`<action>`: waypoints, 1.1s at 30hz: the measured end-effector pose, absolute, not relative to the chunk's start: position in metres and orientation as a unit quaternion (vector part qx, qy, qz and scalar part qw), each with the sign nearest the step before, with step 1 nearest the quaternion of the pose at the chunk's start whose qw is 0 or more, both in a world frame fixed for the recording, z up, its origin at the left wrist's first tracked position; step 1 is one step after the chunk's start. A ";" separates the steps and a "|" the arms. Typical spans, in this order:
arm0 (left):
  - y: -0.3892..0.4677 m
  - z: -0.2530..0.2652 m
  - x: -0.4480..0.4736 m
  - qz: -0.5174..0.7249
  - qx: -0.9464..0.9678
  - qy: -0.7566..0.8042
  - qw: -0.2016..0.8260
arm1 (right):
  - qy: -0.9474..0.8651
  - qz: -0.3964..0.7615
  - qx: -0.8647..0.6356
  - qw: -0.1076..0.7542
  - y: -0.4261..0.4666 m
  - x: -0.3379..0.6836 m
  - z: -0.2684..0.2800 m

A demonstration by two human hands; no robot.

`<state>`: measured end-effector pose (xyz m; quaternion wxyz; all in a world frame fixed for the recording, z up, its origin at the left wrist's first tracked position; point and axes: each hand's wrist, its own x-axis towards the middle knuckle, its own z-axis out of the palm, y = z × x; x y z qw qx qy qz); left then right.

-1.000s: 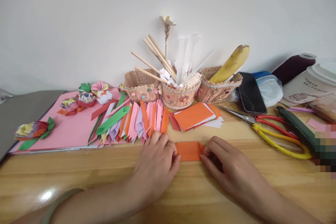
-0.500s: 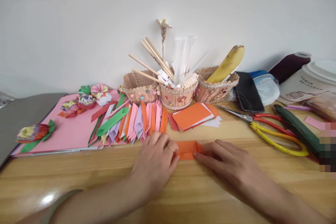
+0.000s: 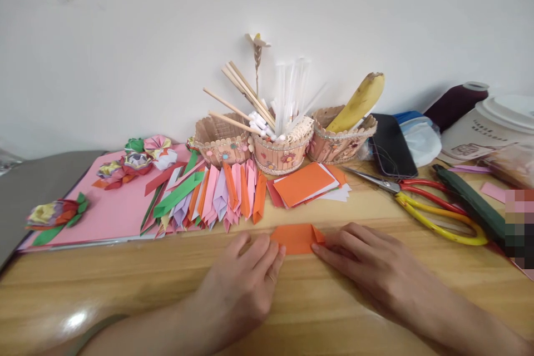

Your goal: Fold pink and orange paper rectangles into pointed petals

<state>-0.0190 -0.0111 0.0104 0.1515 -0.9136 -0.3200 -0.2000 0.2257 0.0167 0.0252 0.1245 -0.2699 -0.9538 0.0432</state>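
Observation:
A small orange paper (image 3: 294, 240) with folded ends lies on the wooden table in front of me. At its left end, my left hand (image 3: 246, 278) is closed, thumb and fingers pinching the edge; a ring shows on one finger. My right hand (image 3: 371, 261) pinches the opposite end, where a folded corner stands up slightly. Just beyond my left hand is a row of folded paper strips (image 3: 208, 197) in orange, pink, purple and green. Behind the orange paper sits a stack of paper rectangles (image 3: 306, 184), orange on top.
Scissors (image 3: 438, 217) with red and yellow handles lie right, beside a dark green tool (image 3: 469, 200) and a phone (image 3: 394, 144). Decorated baskets (image 3: 281, 156) with sticks, straws and a banana (image 3: 359, 101) line the wall. Paper flowers (image 3: 137, 161) rest on pink sheets (image 3: 112, 206).
My left hand has drawn back towards me, from across the paper's near-left part to its left end. More of the orange surface shows; its near edge fold now looks flat. The right hand stays nearly still.

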 end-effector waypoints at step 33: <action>0.001 0.010 -0.019 -0.251 -0.898 -0.359 -0.042 | -0.945 0.034 -0.269 0.183 0.011 0.213 0.013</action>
